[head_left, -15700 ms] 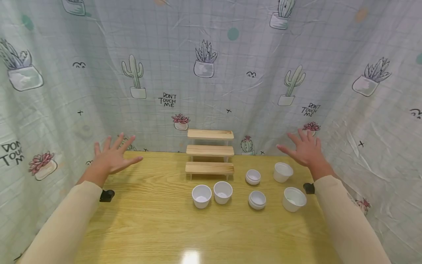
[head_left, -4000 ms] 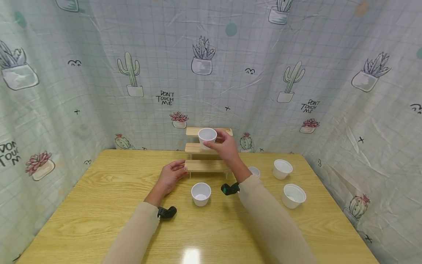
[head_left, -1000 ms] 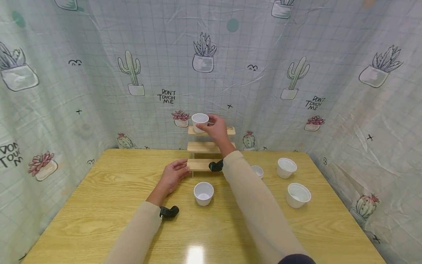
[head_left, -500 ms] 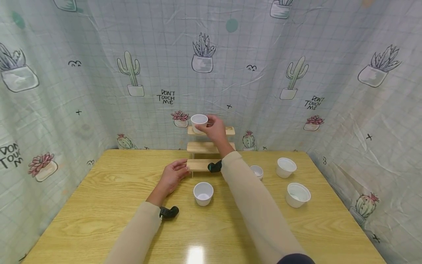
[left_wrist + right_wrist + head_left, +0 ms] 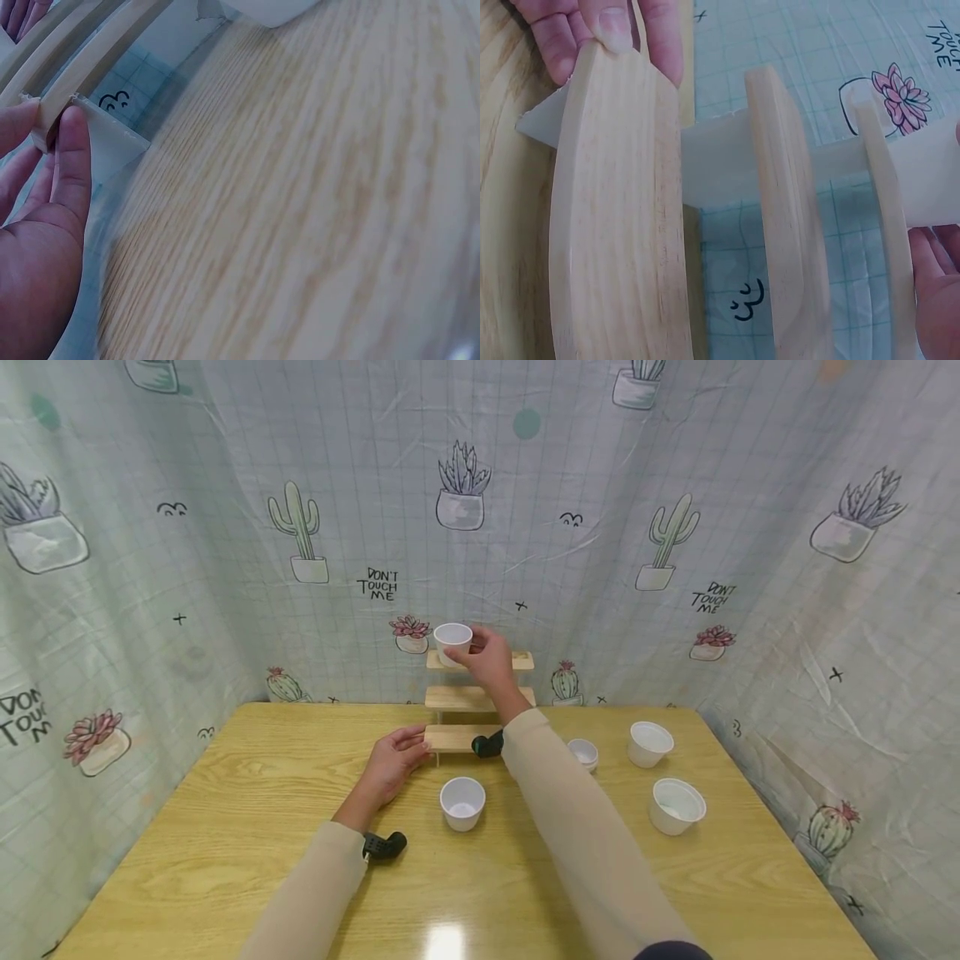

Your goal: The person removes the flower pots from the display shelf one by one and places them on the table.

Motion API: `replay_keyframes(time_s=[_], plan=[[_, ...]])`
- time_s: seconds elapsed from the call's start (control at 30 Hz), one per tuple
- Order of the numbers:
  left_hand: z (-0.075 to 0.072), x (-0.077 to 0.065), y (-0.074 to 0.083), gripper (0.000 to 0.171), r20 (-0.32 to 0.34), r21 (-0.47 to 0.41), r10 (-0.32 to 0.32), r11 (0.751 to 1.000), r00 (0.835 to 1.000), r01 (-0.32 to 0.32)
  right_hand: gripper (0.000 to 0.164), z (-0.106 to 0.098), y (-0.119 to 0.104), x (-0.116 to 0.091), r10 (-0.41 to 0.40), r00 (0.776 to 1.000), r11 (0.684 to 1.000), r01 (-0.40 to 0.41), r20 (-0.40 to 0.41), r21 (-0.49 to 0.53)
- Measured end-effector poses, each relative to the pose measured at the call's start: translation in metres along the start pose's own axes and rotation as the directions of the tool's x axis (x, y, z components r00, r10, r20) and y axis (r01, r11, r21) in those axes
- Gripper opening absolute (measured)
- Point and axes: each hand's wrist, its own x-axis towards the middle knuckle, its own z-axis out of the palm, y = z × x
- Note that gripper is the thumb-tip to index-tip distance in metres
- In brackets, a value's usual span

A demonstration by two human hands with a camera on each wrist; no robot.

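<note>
Closing round the right side of the cup (image 5: 448, 646), the fingers of the right hand (image 5: 492, 662) hold it upright at the left end of the top board (image 5: 522, 661). Four seconds ago the cup showed lower and nearer the stand's centre; over the last second it has hardly shifted. Judged from this, the raising is done and the placing is close to finished, though the grip has not been released. The fingers of the left hand (image 5: 390, 764) pinch the left end of the bottom board (image 5: 450, 737), as they did then, presumably to steady it. The middle board (image 5: 450, 697) lies between. Outward on the counter (image 5: 225, 860) stand a second cup (image 5: 462, 804), a bowl (image 5: 583, 754), a rear tub (image 5: 651, 744) and a front tub (image 5: 677, 807). Contact between the raised cup's base and the board cannot be confirmed. A second bowl, seen at the start, is out of sight; the right sleeve (image 5: 577, 810) covers that spot. The left wrist view cuts off a white object (image 5: 274, 11), probably the second cup. A dark round object (image 5: 672, 952) at the head view's lower edge is unidentifiable.
</note>
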Motion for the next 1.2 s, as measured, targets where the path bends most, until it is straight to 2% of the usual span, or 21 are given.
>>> replay_keyframes(time_s=[0.43,0.63,0.87,1.2], plan=[[-0.001,-0.001,0.0,0.051,0.008,-0.002,-0.002,1.0,1.0,0.002,0.067,-0.007,0.003,-0.01,0.013,1.0,0.999,-0.014,-0.006,-0.032],[0.0,-0.002,0.001,0.051,0.009,-0.007,-0.003,1.0,1.0,0.003,0.071,-0.012,0.003,-0.018,0.031,0.999,0.999,-0.031,-0.019,0.01],[0.0,-0.002,0.001,0.049,0.002,-0.006,-0.009,1.0,1.0,0.009,0.063,-0.017,0.008,-0.031,-0.016,0.999,0.994,0.021,-0.05,0.106],[0.0,-0.002,0.002,0.05,0.005,-0.003,-0.012,1.0,1.0,0.012,0.061,-0.025,0.012,-0.049,-0.059,0.998,0.984,0.062,-0.023,0.167]])
